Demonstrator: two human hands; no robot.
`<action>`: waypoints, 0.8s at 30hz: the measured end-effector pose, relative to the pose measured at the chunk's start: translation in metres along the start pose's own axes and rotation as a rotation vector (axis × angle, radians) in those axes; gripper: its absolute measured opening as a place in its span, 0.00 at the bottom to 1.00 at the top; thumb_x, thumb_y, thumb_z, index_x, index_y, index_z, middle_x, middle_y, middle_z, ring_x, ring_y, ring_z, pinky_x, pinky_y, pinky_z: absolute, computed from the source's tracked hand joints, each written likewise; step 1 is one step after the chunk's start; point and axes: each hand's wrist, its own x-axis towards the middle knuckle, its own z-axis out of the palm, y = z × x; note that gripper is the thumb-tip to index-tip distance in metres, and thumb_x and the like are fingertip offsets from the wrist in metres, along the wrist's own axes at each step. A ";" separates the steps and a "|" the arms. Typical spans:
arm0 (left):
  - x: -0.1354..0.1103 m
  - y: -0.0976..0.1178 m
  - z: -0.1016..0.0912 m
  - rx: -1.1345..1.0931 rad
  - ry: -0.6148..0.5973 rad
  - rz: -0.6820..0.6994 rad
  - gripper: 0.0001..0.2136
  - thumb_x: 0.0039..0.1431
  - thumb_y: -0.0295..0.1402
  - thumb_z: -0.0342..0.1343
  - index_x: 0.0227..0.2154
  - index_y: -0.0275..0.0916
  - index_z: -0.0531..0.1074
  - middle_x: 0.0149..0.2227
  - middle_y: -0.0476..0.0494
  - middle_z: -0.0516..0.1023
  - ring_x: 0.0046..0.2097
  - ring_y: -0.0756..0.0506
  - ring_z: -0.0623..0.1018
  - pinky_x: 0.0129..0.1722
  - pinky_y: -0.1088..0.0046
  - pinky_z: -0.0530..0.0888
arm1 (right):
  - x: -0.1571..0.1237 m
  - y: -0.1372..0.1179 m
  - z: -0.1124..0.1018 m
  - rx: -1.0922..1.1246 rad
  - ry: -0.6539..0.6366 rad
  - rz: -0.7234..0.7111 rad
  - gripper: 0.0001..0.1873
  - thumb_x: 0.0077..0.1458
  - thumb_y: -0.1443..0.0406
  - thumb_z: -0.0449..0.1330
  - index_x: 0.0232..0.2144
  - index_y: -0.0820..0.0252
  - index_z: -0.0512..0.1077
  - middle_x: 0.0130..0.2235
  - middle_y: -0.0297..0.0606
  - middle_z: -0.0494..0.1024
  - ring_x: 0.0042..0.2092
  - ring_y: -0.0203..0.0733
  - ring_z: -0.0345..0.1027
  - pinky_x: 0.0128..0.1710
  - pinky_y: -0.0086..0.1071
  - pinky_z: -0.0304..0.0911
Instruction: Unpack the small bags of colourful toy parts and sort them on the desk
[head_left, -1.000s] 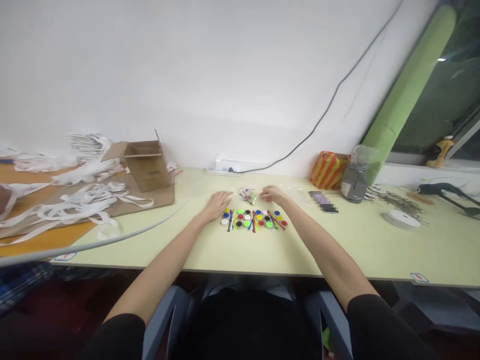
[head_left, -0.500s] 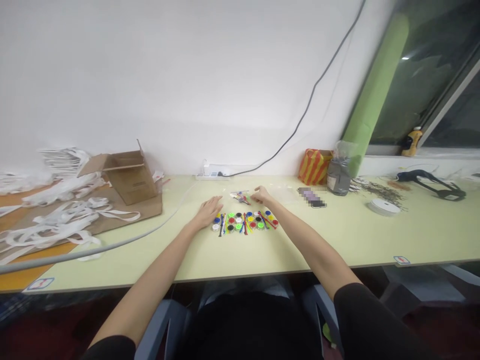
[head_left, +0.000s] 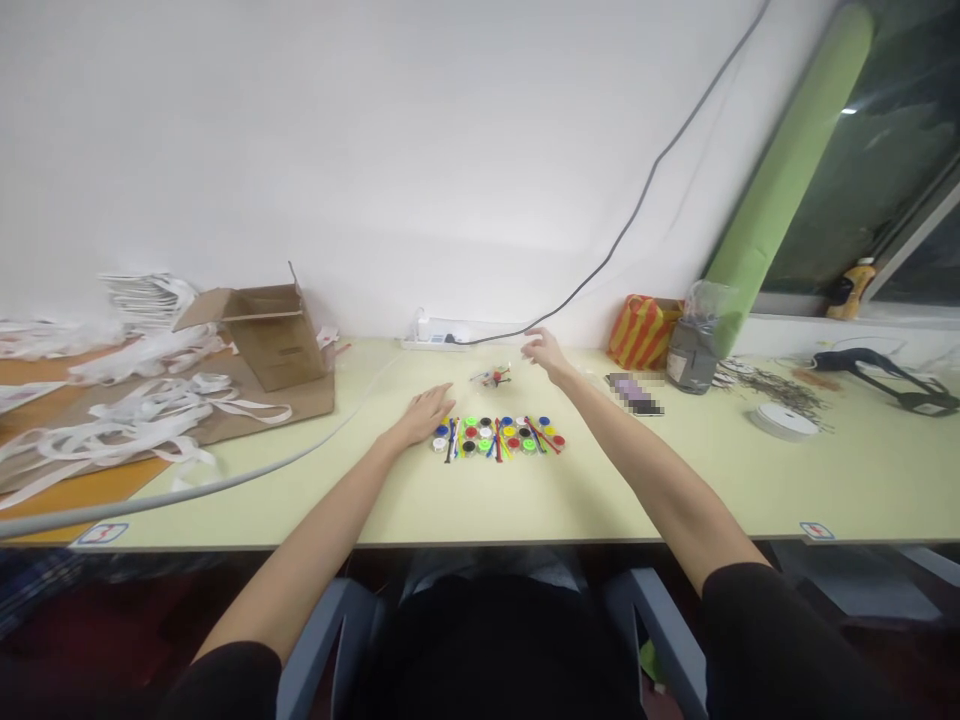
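My left hand (head_left: 425,412) lies flat on the table, its fingers stretched out, beside the left end of a block of small round discs (head_left: 512,432). Those discs are red, blue, green, yellow, black and white, with thin coloured strips (head_left: 498,441) laid between them in groups. Raised over the table behind the block, my right hand (head_left: 546,353) has its fingers loosely apart, and I see nothing in them. Between and beyond my hands lies a small loose pile of coloured pieces (head_left: 495,377), too small to make out singly.
On the left stand a cardboard box (head_left: 277,345) and heaps of white straps (head_left: 150,425). A grey cable (head_left: 247,480) crosses there. A power strip (head_left: 435,341) lies by the wall. To the right are a phone (head_left: 636,393), a striped bag (head_left: 643,332) and a white roll (head_left: 784,421).
My right hand has moved up and away from the loose pile, toward the wall. The clear plastic seen right of it before no longer shows there. My left hand stays beside the discs.
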 end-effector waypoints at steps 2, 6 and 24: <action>0.000 0.001 -0.001 -0.005 -0.015 -0.009 0.28 0.70 0.48 0.37 0.66 0.40 0.56 0.66 0.36 0.63 0.67 0.38 0.62 0.65 0.55 0.57 | 0.006 -0.007 -0.005 -0.006 0.063 -0.037 0.21 0.45 0.70 0.58 0.44 0.60 0.65 0.31 0.33 0.72 0.30 0.37 0.67 0.29 0.28 0.59; -0.002 0.010 -0.009 -0.036 0.041 0.029 0.26 0.70 0.46 0.38 0.65 0.39 0.59 0.65 0.37 0.64 0.66 0.38 0.63 0.65 0.54 0.56 | 0.010 -0.026 -0.013 -0.017 0.413 -0.192 0.17 0.52 0.69 0.51 0.45 0.60 0.64 0.37 0.38 0.70 0.36 0.38 0.67 0.33 0.28 0.62; -0.001 0.065 -0.023 -1.025 0.445 -0.056 0.13 0.52 0.43 0.66 0.31 0.37 0.75 0.33 0.45 0.76 0.34 0.48 0.74 0.34 0.71 0.73 | -0.124 -0.014 0.093 0.234 -0.067 -0.252 0.13 0.50 0.64 0.62 0.39 0.57 0.69 0.37 0.37 0.74 0.41 0.41 0.71 0.45 0.35 0.67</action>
